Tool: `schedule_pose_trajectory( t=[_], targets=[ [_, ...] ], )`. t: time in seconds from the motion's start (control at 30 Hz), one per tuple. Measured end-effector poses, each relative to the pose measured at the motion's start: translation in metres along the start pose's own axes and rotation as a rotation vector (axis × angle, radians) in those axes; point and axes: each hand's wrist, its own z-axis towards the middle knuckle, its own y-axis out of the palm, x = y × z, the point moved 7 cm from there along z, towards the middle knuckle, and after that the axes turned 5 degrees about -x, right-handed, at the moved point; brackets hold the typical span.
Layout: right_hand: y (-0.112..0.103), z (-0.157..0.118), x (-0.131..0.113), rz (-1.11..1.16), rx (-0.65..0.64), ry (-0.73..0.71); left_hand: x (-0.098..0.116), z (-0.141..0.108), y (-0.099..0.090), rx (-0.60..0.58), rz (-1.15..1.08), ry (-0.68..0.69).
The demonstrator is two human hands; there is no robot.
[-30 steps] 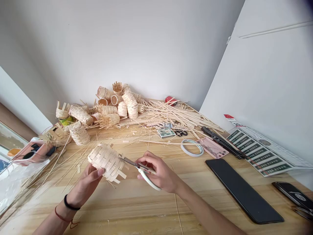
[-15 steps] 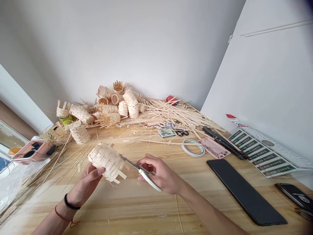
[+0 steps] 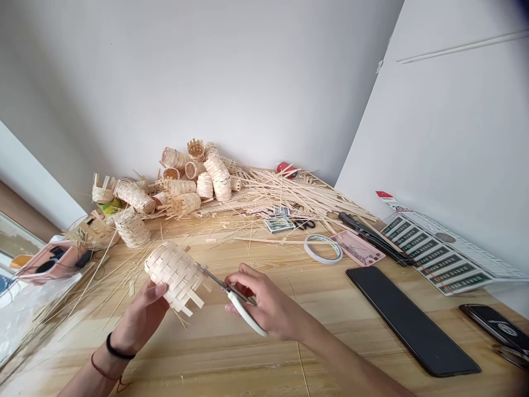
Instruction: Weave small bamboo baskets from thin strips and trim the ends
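A small woven basket (image 3: 176,275) of pale flat strips is tilted above the table, its uncut strip ends pointing right and down. My left hand (image 3: 149,306) grips it from below and behind, thumb pressed on the weave. In my right hand (image 3: 260,300) is a pair of scissors (image 3: 242,313) with white handles, fingers closed round the loops. The blade tips reach the strip ends at the basket's right edge. Whether the blades touch a strip is hard to make out.
Behind lie several woven baskets (image 3: 179,187) and a heap of loose strips (image 3: 289,193). To the right are a tape roll (image 3: 323,248), a pink tray (image 3: 359,248), a black cutter (image 3: 374,238), a phone (image 3: 411,320) and a blade pack (image 3: 438,251). A pink box (image 3: 52,264) stands left.
The basket and both hands appear slightly further left, as does the whole scene with the camera's turn. My right hand and the scissors stay close to the basket's edge.
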Motion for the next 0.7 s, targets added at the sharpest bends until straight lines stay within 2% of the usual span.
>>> schedule_pose_trajectory(
  t=[0.17,0.4,0.53,0.7],
  targets=[
    [0.001,0.001,-0.009,-0.043,0.049,-0.079,-0.002,-0.002,0.001,-0.028,-0.14,-0.074],
    [-0.019,0.0,0.002,0.032,0.265,-0.048,0.001,-0.002,0.006,-0.112,-0.113,-0.041],
    [-0.02,0.0,0.003,0.007,0.25,-0.054,-0.003,-0.003,0.002,-0.134,-0.076,-0.053],
    [-0.008,0.001,0.005,-0.03,0.169,-0.069,-0.007,-0.006,0.001,-0.134,-0.06,-0.105]
  ],
)
